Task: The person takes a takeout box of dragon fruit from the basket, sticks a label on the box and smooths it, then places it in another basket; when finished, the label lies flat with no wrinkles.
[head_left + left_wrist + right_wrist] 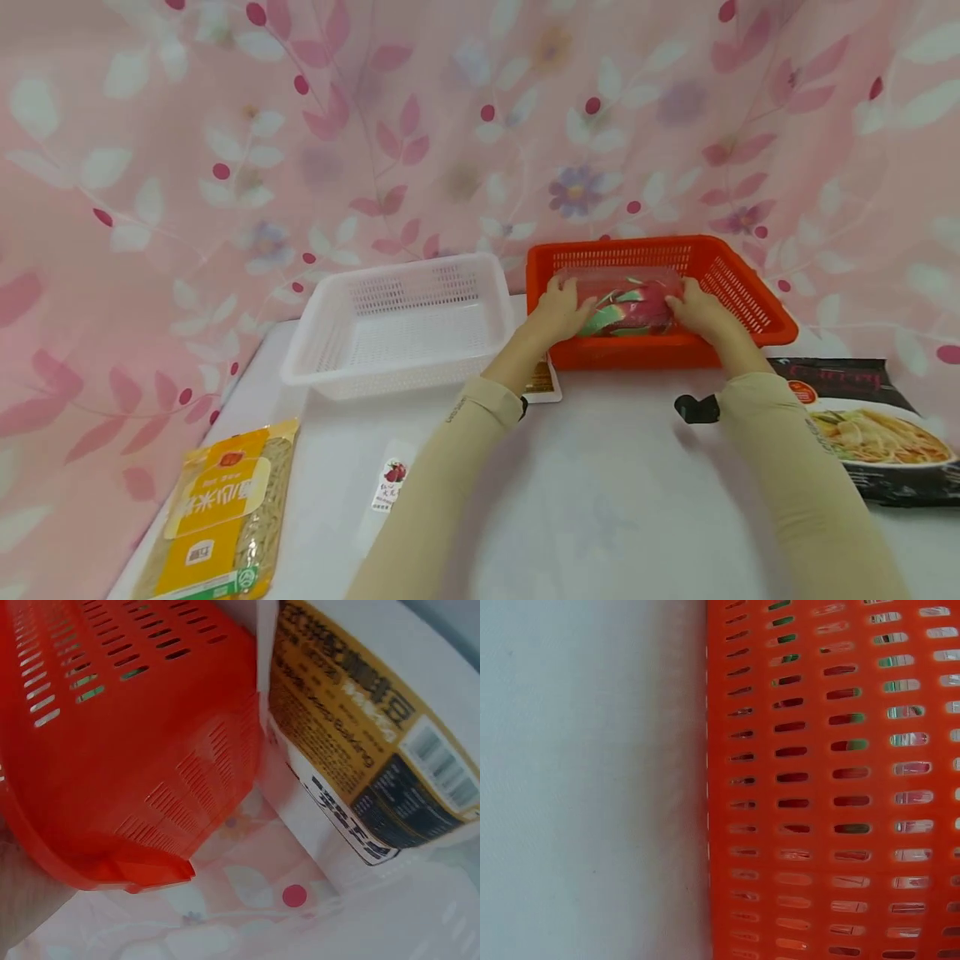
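Observation:
An orange slotted basket stands on the white table at the back right. Inside it lies a pink and green packet in clear wrap. My left hand grips the packet's left end and my right hand grips its right end, both reaching over the basket's front wall. The left wrist view shows the orange basket's outer wall close up, with a brown and white packet beside it. In the right wrist view the basket's slotted wall fills the right half, red and green showing through the slots.
A white slotted basket stands left of the orange one. A yellow noodle packet lies at the front left, a small clear sachet near the middle, a black noodle packet at the right. A pink leaf-print curtain hangs behind.

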A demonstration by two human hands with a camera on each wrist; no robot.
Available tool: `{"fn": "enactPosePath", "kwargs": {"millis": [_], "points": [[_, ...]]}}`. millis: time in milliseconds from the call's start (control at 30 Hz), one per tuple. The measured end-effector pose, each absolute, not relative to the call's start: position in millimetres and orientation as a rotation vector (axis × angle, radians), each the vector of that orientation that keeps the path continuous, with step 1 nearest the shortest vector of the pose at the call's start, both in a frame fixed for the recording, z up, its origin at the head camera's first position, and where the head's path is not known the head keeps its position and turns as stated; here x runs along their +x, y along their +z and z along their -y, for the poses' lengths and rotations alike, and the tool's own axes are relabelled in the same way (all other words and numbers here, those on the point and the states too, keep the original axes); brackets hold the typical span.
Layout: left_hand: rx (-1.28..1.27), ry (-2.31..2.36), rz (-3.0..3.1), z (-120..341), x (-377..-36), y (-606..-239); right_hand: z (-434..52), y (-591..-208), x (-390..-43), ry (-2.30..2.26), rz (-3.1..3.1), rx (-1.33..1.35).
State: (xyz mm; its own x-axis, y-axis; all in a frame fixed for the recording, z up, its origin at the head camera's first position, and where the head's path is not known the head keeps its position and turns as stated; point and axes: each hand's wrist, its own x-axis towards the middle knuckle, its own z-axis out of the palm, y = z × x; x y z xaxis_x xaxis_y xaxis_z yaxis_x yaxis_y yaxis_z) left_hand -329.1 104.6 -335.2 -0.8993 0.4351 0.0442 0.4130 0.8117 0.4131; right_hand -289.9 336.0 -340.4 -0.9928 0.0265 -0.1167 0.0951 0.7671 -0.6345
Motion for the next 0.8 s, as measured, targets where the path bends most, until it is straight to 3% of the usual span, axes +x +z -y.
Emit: {"fn": "enactPosePath", "kwargs": {"millis": [467, 800], "points": [[0.563, 0.567, -2.858, -104.2, -328.8, -357.2, -328.9, -352.2, -288.9, -1.134, -2.766, 0.083], [0.66, 0.718, -2.894, -110.8, -335.6, -349.1, -340.8, -343.3, -289.5, -1.109, -2.957, 0.045]]}}
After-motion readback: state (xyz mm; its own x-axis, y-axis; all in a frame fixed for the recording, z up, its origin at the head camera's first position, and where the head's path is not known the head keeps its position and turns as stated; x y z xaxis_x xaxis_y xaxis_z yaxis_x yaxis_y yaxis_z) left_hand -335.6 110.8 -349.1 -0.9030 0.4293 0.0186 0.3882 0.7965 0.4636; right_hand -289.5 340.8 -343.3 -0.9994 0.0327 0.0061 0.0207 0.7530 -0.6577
